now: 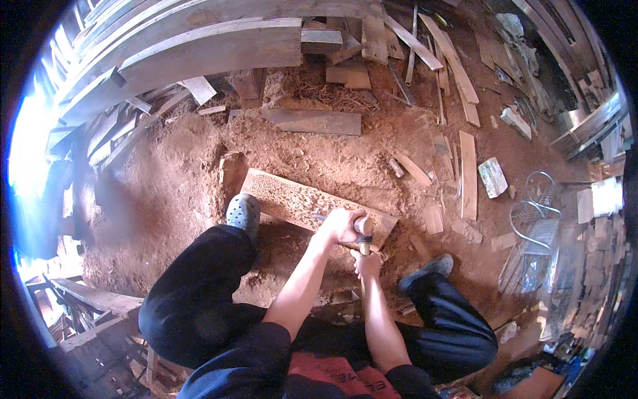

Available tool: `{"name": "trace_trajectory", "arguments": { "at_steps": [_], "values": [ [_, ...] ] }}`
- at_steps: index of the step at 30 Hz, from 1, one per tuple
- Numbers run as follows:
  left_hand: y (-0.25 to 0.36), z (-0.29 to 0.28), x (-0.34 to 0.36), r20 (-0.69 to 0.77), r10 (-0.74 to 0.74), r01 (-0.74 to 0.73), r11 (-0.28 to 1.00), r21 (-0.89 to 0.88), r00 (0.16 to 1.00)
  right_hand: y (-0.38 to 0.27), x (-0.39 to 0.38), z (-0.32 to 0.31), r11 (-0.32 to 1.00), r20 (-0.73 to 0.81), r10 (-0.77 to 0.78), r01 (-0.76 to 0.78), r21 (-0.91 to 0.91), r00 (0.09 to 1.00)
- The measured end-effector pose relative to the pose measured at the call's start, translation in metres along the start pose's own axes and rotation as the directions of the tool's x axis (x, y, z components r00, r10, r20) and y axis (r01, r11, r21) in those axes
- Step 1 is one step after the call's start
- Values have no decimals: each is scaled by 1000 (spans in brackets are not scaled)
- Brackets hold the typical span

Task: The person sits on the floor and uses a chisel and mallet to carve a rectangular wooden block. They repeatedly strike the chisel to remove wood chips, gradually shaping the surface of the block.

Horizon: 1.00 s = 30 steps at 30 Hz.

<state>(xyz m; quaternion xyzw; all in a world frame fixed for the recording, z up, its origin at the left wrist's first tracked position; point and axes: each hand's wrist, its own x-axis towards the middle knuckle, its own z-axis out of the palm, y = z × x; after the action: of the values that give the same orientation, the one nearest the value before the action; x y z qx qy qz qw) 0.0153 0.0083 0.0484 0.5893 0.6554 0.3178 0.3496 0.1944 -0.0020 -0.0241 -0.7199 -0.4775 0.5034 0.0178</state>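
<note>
The left hand (341, 227), above the plank (292, 199), clenches a chisel-like tool (318, 217) aimed left along the plank's length; the right hand (367, 264) grips a wooden handle (365, 249) beside the near edge.

A rough woodworking workshop: around the long, pale, rough-surfaced wooden board (299, 198) spreads reddish-brown earthen floor (166, 166), with broad grey-brown wooden planks (219, 50) stacked beyond it and thin tan wooden strips (468, 176) to its right.
</note>
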Motion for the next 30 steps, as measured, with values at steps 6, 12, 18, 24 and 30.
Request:
{"name": "trace_trajectory", "arguments": {
  "at_steps": [6,12,18,24,30],
  "values": [
    [-14,-29,12,-325,25,-43,998,-49,945,-2,14,-6,996,118,16,-27,90,993],
    [-65,-28,2,-156,-77,90,993,80,985,-42,-33,-57,947,59,-87,64,314,994],
    [-75,-33,6,-281,-174,155,984,-87,944,-147,-160,-184,432,-482,-502,691,579,718],
    [-64,-39,15,-317,-162,144,986,-78,934,-156,-135,-115,236,-648,-534,832,503,543],
    [-100,-28,3,-401,-90,88,996,-25,912,-127,-70,-34,954,-68,-154,166,250,986]
  ]
}}
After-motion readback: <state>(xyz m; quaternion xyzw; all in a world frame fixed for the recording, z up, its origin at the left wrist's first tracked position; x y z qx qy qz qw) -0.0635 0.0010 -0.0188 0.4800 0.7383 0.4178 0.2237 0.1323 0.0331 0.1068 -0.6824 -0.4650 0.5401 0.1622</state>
